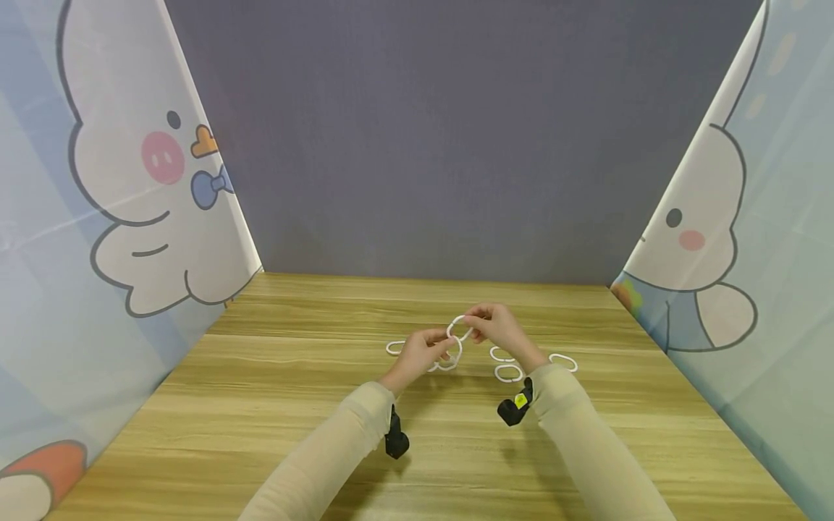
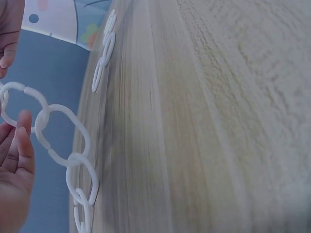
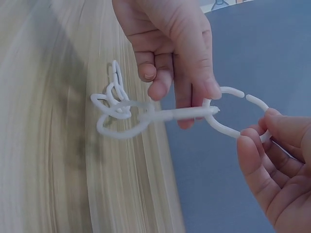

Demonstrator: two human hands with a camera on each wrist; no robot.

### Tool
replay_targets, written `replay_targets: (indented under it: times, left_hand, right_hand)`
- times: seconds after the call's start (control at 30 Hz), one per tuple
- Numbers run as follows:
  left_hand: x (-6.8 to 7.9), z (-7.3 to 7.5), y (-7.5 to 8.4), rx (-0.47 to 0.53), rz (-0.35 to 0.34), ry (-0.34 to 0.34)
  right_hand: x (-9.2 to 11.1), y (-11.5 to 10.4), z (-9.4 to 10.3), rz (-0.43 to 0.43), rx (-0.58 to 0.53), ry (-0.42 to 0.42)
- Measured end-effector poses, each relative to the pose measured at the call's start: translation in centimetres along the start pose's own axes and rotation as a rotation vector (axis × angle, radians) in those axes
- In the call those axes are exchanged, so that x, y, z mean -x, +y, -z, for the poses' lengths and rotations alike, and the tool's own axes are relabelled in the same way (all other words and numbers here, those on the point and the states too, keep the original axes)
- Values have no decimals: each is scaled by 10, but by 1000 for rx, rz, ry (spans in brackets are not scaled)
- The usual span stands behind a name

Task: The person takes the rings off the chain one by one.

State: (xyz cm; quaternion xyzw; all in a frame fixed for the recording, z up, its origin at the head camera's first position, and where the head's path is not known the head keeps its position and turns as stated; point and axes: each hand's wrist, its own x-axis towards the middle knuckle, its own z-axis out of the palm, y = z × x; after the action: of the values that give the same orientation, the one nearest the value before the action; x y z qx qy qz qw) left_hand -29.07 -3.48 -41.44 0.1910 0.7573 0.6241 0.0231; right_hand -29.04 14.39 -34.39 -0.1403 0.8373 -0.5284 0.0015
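Observation:
A chain of white oval plastic links [image 2: 86, 136] hangs between the hands, its lower end reaching down to the wooden table. The right hand [image 1: 498, 325] pinches the end link [image 3: 226, 130] between thumb and fingers; a small split shows in that link's side. On the left, the left hand [image 1: 420, 353] pinches the chain where the end link meets the one after it, as the right wrist view shows. Both hands are above the tabletop, close together. Fingers cover parts of the links they hold.
Several loose white links lie on the wooden table [image 1: 313, 434], among them a link [image 1: 508, 381] below the right wrist and a link [image 1: 572, 359] farther right. Another white link [image 1: 389, 348] shows left of the left hand. A grey panel [image 1: 417, 145] stands behind the table.

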Motion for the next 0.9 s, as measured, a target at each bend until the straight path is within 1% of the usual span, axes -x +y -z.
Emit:
replay_targets:
  times: [0.03, 0.17, 0.23, 0.27, 0.37, 0.6, 0.77, 0.9]
  left_hand:
    - [2, 0, 5, 11, -5, 1]
    - [2, 0, 4, 31, -19, 9]
    - [1, -1, 4, 23, -12, 15]
    - [-1, -1, 0, 16, -5, 21]
    - [-1, -2, 2, 1, 13, 44]
    - [-1, -2, 4, 7, 5, 98]
    - [-1, -1, 5, 11, 17, 117]
    - [0, 0, 5, 14, 21, 135]
  right_hand:
    - [0, 0, 1, -1, 0, 2]
    - [0, 1, 3, -4, -6, 9]
    - [-1, 2, 3, 2, -11, 8]
    - [-1, 2, 3, 5, -15, 8]
    - [-1, 3, 3, 8, -30, 8]
    - [2, 3, 3, 9, -58, 7]
    - [4, 8, 4, 3, -71, -4]
    - [5, 11, 3, 5, -86, 3]
